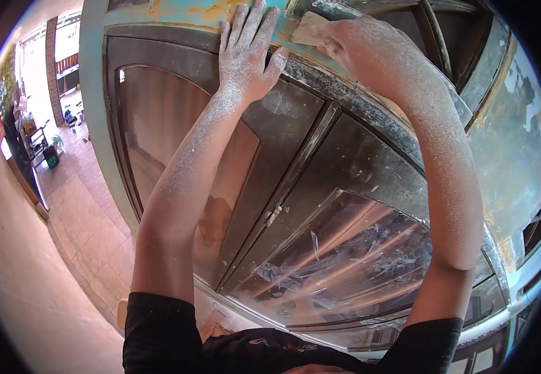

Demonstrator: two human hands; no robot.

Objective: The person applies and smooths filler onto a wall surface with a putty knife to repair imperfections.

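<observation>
My right hand point(370, 53), coated in white dust, is closed around a pale beige piece of sandpaper point(309, 29). It presses the sandpaper against the worn turquoise frame point(199, 14) above the dark double doors point(295, 118). To its left, my left hand point(245, 59) rests flat on the same frame and the top of the door, fingers stretched upward and nothing held. White powder also covers both forearms. The right fingertips are partly hidden behind the hand.
Below my arms, the doors hold glass panes point(357, 262) with smears and white specks. A dark grille opening point(451, 37) lies at upper right, beside a patchy painted panel point(510, 149). On the left, a tiled floor point(90, 230) runs toward a bright doorway with clutter.
</observation>
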